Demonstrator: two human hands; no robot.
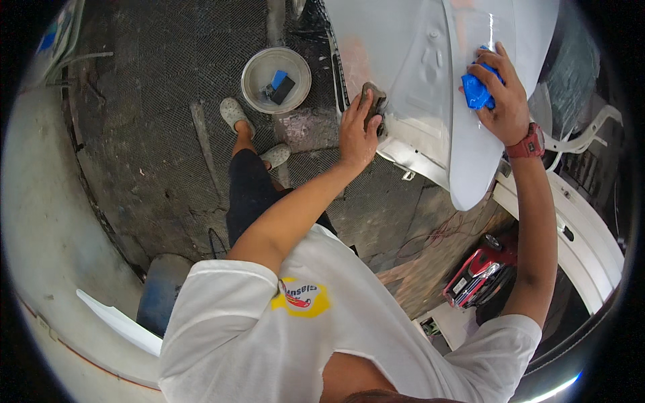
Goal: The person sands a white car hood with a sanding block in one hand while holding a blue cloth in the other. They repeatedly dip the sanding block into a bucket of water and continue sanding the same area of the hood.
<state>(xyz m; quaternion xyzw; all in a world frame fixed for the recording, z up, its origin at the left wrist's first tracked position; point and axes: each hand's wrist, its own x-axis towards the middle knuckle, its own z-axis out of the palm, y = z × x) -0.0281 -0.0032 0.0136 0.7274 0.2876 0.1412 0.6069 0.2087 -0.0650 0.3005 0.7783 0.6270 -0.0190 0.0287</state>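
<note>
A pale grey car body panel [411, 64] with a white lower edge stands in front of me. My left hand [358, 138] is at the panel's near left corner. Its fingers close over a wet, grey-brown pad [375, 111], perhaps sandpaper, pressed against the edge. On the right, my right hand [507, 101] grips a crumpled blue cloth [477, 91] against the panel's raised, smooth section. A red watch [531, 142] is on that wrist. The palm hides part of the cloth.
Left of the panel, a round bucket [246, 91] holds water, a blue block [278, 79] and a black block [283, 90]. A red machine [474, 272] with a wheel sits lower right, near a cable. A blue drum [161, 292] stands lower left. Dark textured matting [154, 87] covers the floor.
</note>
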